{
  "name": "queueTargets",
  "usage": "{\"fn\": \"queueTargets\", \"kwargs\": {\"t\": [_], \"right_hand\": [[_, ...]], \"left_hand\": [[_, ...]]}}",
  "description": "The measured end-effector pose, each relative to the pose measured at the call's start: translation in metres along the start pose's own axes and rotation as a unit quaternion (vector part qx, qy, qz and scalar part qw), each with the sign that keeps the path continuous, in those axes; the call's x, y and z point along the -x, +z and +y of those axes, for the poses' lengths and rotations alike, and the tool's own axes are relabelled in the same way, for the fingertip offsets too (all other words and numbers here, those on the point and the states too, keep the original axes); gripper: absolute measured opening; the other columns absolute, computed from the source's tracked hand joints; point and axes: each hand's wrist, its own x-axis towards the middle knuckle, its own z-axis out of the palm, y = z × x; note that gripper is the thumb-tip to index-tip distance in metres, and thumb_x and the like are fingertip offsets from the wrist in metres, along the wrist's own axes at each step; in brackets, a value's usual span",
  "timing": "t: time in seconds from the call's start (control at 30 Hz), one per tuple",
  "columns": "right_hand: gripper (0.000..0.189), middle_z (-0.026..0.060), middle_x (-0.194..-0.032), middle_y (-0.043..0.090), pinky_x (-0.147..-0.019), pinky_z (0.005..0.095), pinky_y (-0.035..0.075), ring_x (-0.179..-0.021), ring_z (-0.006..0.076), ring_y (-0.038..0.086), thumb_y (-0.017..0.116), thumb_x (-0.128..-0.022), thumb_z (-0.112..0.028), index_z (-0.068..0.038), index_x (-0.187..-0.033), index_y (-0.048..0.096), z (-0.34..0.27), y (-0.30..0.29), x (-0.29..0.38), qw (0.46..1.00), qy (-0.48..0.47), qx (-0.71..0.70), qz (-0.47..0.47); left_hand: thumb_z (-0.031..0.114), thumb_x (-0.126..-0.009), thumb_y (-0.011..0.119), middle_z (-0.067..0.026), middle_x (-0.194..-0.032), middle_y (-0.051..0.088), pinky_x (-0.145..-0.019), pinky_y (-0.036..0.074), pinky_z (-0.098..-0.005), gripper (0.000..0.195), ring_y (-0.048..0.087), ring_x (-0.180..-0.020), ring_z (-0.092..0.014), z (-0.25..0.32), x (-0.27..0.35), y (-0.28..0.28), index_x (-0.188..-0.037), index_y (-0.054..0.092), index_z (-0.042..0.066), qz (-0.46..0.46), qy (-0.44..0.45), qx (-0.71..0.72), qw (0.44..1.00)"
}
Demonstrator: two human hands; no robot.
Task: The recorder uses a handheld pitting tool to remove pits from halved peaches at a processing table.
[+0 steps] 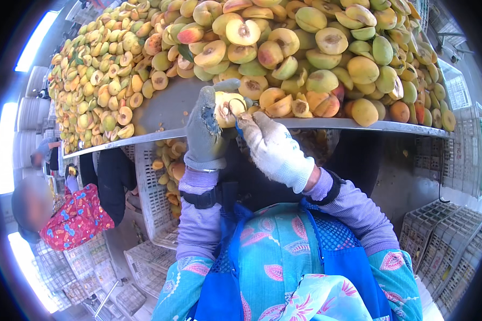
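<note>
My left hand (204, 124), in a worn grey coated glove, holds a yellow peach half (224, 107) with its cut face turned up and to the right. My right hand (275, 150), in a white knit glove with soiled fingertips, grips a small tool (239, 129) with a blue part. The tool's tip is against the cut face near the pit hollow; its exact shape is mostly hidden by my fingers. Both hands are above the front edge of a metal table (164, 102). Just beyond them, peach halves (243, 32) are heaped, some cut face up, others skin up.
A plastic crate (148, 180) with peach pieces (170, 160) stands below the table edge at left. Stacked plastic crates (446, 240) are at right. Another person in a red patterned garment (80, 216) is at the table's left. More crates (80, 269) stand behind that person.
</note>
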Motion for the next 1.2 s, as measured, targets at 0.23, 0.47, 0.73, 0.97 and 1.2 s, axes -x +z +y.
{"fn": "queueTargets", "kwargs": {"t": [0.23, 0.47, 0.73, 0.97, 1.2], "right_hand": [[0.041, 0.0262, -0.079, 0.061, -0.07, 0.0494, 0.045, -0.08, 0.0466, 0.059, 0.044, -0.1, -0.036, 0.003, -0.098, 0.057, -0.01, 0.001, 0.002, 0.99, 0.11, -0.079, -0.037], [0.038, 0.0253, -0.082, 0.061, -0.069, 0.0466, 0.045, -0.078, 0.0449, 0.057, 0.046, -0.099, -0.035, 0.002, -0.098, 0.056, -0.005, 0.009, 0.008, 0.986, 0.082, -0.143, -0.035], [0.039, 0.0208, -0.083, 0.059, -0.073, 0.0429, 0.045, -0.076, 0.0385, 0.055, 0.042, -0.102, -0.034, 0.002, -0.103, 0.057, -0.006, 0.008, 0.01, 0.983, 0.088, -0.162, -0.006], [0.045, 0.0195, -0.087, 0.061, -0.078, 0.0388, 0.047, -0.079, 0.0302, 0.057, 0.042, -0.101, -0.039, 0.001, -0.113, 0.058, 0.019, 0.007, 0.008, 0.989, 0.011, -0.143, -0.022], [0.051, 0.0154, -0.083, 0.062, -0.076, 0.0375, 0.047, -0.077, 0.0263, 0.057, 0.042, -0.101, -0.043, 0.003, -0.11, 0.06, 0.015, 0.01, 0.013, 0.99, 0.033, -0.139, -0.002]], "left_hand": [[0.029, -0.103, 0.043, -0.0159, -0.117, 0.062, -0.091, 0.052, -0.0363, 0.043, 0.062, -0.105, -0.023, -0.009, 0.008, 0.019, -0.128, 0.049, -0.006, 0.178, 0.061, 0.1, 0.977], [0.01, -0.094, 0.058, -0.0125, -0.119, 0.059, -0.092, 0.05, -0.0326, 0.033, 0.06, -0.106, -0.021, -0.021, 0.017, 0.009, -0.124, 0.055, -0.001, 0.182, 0.18, -0.282, 0.925], [0.009, -0.092, 0.059, -0.0127, -0.11, 0.061, -0.085, 0.052, -0.0316, 0.023, 0.062, -0.098, -0.02, -0.016, 0.011, 0.02, -0.113, 0.056, 0.0, 0.157, 0.095, -0.012, 0.983], [0.013, -0.095, 0.055, -0.0159, -0.1, 0.067, -0.078, 0.053, -0.0296, 0.012, 0.064, -0.086, -0.019, -0.01, 0.003, 0.044, -0.098, 0.051, 0.003, 0.162, 0.106, 0.117, 0.974], [0.016, -0.097, 0.054, -0.0199, -0.105, 0.066, -0.08, 0.054, -0.033, 0.012, 0.065, -0.09, -0.023, -0.006, 0.004, 0.049, -0.099, 0.048, 0.006, 0.155, 0.052, 0.204, 0.965]]}}
